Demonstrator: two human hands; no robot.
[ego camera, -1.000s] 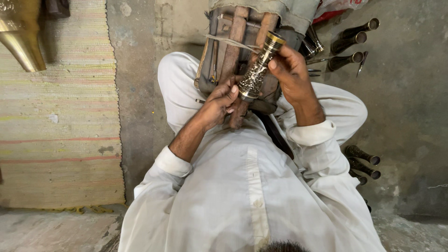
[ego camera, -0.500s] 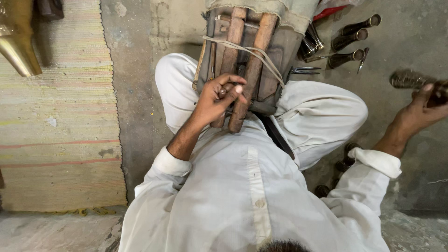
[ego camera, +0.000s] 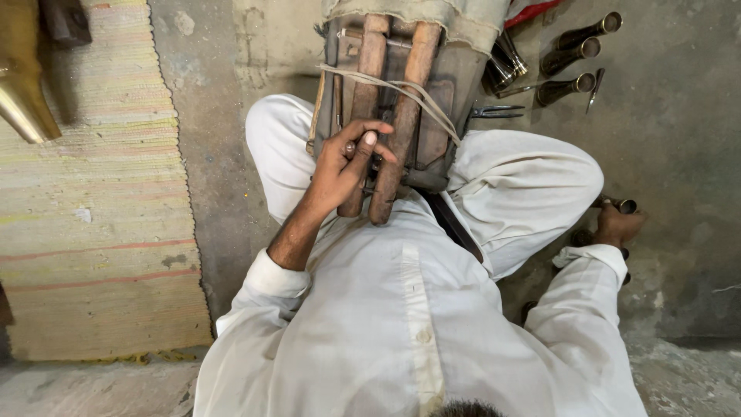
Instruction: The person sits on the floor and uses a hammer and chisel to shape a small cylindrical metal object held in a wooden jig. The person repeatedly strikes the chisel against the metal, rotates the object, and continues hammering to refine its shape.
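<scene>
A small dark metal tube (ego camera: 622, 205) on the floor at the right, beside the knee, is gripped by the right hand (ego camera: 614, 226), fingers closed around it. The wooden clamp (ego camera: 390, 116) between the legs is steadied by the left hand (ego camera: 347, 166), loosely curled on its bars. The tube is best lifted squarely, the clamp kept firm.

The floor (ego camera: 679, 147) is bare grey concrete, rough and stained. A striped woven mat (ego camera: 93, 232) lies flat on it at the left, with a brass cone-shaped object (ego camera: 23, 100) over the mat's upper corner. Three dark metal tubes (ego camera: 575, 58) lie side by side at the upper right, with a small pair of scissors (ego camera: 494, 113) just beside them.
</scene>
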